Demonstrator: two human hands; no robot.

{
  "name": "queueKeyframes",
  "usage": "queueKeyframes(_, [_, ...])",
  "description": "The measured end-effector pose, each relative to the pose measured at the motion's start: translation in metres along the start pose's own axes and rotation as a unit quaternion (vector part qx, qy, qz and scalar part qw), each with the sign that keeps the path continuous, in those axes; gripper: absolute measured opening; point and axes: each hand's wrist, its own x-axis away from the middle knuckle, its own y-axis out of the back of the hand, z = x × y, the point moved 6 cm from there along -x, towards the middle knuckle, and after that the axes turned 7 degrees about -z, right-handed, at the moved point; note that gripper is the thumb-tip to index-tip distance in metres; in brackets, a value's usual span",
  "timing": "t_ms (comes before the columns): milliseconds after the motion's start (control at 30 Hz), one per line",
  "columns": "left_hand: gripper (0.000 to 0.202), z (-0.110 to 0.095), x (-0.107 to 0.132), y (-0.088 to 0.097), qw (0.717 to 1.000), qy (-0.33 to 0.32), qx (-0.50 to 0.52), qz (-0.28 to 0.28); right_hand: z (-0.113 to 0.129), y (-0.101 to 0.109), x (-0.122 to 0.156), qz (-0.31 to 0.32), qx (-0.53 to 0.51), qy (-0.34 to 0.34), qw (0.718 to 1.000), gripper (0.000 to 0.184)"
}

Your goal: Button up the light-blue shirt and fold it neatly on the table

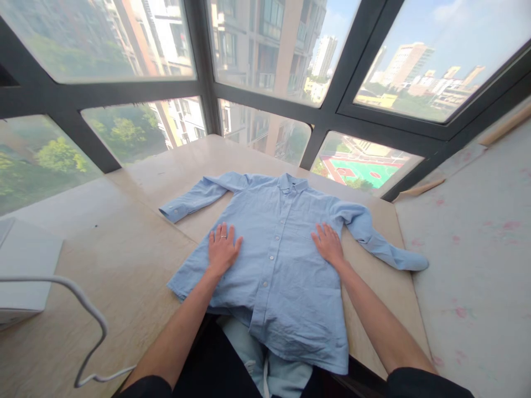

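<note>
A light blue button-up shirt (271, 237) lies front side up on the pale stone ledge (136, 243), its collar toward the windows and its sleeves spread to both sides. The hem hangs over the near edge of the ledge. On the left side of the shirt front, my left hand (223, 249) rests flat with its fingers spread, a ring on one finger. My right hand (329, 243) lies flat near the chest pocket, fingers stretched out. Some wrinkles show in the cloth, mostly toward the lower right. Neither hand grips the fabric.
At the left stands a white box-like object (29, 265), with a grey-white cable (93, 312) curving beside it. Dark-framed windows (265, 102) rise behind the ledge. A flower-patterned wall (477, 260) borders the right side, near the shirt's cuff.
</note>
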Motion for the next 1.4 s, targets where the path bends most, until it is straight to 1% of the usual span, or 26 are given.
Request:
queueKeyframes(133, [0.062, 0.011, 0.004, 0.003, 1.0, 0.003, -0.015, -0.006, 0.0, 0.001, 0.0, -0.004, -0.005, -0.002, 1.0, 0.057])
queueKeyframes(233, [0.063, 0.015, 0.004, 0.003, 1.0, 0.004, -0.017, -0.005, -0.001, 0.0, 0.0, -0.003, -0.007, -0.004, 1.0, 0.057])
queueKeyframes(500, [0.064, 0.015, 0.002, 0.004, 1.0, 0.021, 0.005, -0.001, -0.001, -0.001, -0.001, -0.007, -0.015, -0.004, 1.0, 0.058])
queueKeyframes(667, [0.064, 0.015, 0.002, 0.003, 1.0, 0.02, -0.006, 0.006, 0.0, -0.001, -0.002, -0.009, -0.017, -0.007, 1.0, 0.058])
queueKeyframes(967, [0.065, 0.015, -0.001, 0.002, 1.0, 0.015, -0.019, 0.003, 0.003, 0.004, -0.001, -0.014, -0.022, -0.013, 1.0, 0.057])
queueKeyframes(1133, [0.063, 0.013, -0.001, 0.004, 0.999, 0.023, -0.031, -0.009, 0.003, 0.003, 0.0, -0.017, -0.011, -0.008, 1.0, 0.057])
queueKeyframes(1233, [0.059, 0.009, -0.007, 0.006, 0.998, 0.041, -0.028, -0.025, 0.004, 0.003, 0.001, -0.021, -0.004, -0.005, 1.0, 0.057])
queueKeyframes(1300, [0.057, 0.007, -0.017, 0.006, 0.997, 0.069, -0.003, -0.025, 0.005, 0.003, 0.002, -0.03, -0.003, -0.001, 1.0, 0.056])
queueKeyframes(1400, [0.051, 0.0, -0.042, 0.002, 0.987, 0.12, 0.108, -0.026, 0.007, 0.005, 0.003, -0.045, -0.004, 0.011, 0.999, 0.054])
